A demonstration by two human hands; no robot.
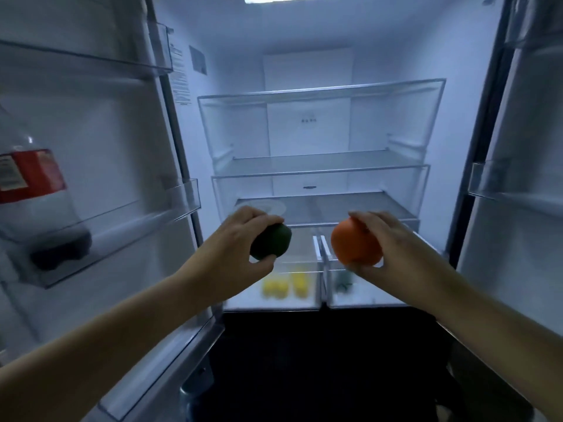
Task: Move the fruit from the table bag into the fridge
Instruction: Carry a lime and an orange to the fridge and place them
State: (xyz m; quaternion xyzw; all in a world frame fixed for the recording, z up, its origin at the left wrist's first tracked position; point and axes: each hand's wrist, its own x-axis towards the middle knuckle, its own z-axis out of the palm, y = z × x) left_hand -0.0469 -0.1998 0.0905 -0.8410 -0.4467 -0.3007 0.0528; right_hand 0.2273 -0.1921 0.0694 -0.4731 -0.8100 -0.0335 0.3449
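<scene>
Both fridge doors stand open and I face the lit fridge interior (320,166). My left hand (240,239) grips a dark green round fruit (272,242) in front of the lowest glass shelf (350,208). My right hand (387,248) grips an orange fruit (353,243) at the same height, to the right. Below the hands, the left crisper drawer (274,300) holds yellow fruit (286,286), blurred. The right crisper drawer (365,300) holds a small green thing (342,283). The table bag is out of view.
A large bottle with a red label (33,190) stands in the left door bin (122,239). A white round plate (268,207) lies on the lowest shelf at the left. Two glass shelves (320,164) sit higher up. The right door bin (515,184) is at the right.
</scene>
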